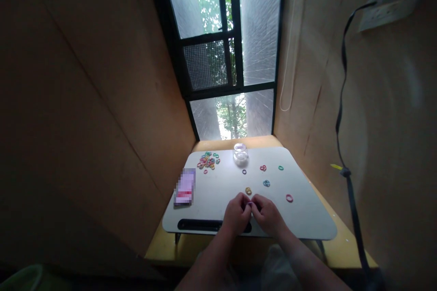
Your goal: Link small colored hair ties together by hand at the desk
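Observation:
Both hands meet near the front of a white lap table [218, 191]. A small purple hair tie [250, 203] is pinched between the fingertips of my left hand [237, 214] and my right hand [268, 215]; most of it is hidden by the fingers. Just beyond them lie yellow hair ties [248, 191]. Blue hair ties [266, 183] and a pink one [289, 198] are to the right. Farther back are red hair ties [262, 168], a green one [281, 168] and a dark purple one [244, 172]. A mixed pile of hair ties [207, 162] sits at the back left.
A clear round jar [241, 157] stands at the table's back edge. On the left lies a phone [185, 187], its screen blurred. A black slot [200, 224] runs along the front edge. Walls flank both sides, and a dark cord [344, 100] hangs at right.

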Demonstrator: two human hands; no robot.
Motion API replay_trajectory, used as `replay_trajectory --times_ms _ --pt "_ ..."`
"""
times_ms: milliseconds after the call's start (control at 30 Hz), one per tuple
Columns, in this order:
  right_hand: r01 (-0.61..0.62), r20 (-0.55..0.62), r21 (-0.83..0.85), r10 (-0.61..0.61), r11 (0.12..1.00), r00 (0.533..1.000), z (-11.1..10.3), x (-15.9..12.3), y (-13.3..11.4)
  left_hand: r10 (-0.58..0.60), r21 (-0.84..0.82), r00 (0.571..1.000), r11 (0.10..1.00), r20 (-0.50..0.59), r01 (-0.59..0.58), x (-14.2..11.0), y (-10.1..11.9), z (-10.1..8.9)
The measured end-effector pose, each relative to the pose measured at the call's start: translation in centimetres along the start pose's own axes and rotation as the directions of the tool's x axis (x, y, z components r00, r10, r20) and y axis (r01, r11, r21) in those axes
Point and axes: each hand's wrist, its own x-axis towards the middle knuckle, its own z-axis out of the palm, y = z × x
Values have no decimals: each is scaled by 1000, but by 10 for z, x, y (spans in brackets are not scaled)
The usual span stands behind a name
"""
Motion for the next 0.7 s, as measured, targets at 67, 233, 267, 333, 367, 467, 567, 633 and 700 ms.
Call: replay_trajectory --times_ms 67,233,267,333,367,467,567,633,700 --pt "-1 1 2 1 1000 1000 0 0 0 0 -1 1000 1000 1 0 0 0 1" --pt "7 -9 20 -7 1000 1000 1 1 3 7 -1 1000 1000 7 -7 0 1 1" --pt "9 -14 23 -9 1000 1000 2 1 3 6 0 1000 1000 6 -6 0 1 1" --pt "12 -23 26 -11 1000 1000 2 0 3 4 -2 1000 1000 5 -4 0 2 1" --pt "11 -25 26 -10 1000 1000 2 0 3 4 -3 1000 1000 4 -4 0 2 0" --pt "8 -18 24 -7 1000 1000 1 0 2 12 -5 1000 1000 7 -12 0 1 0" --pt "11 -11 17 -11 1000 1000 1 0 2 18 5 1000 1000 5 -18 -1 0 0" --pt "15 -13 9 -14 1000 1000 2 -1 1 21 8 1000 1000 2 -21 -1 -1 1" --pt "15 -15 -2 -15 1000 1000 2 -1 1 25 4 1000 1000 3 -25 -1 -1 1"
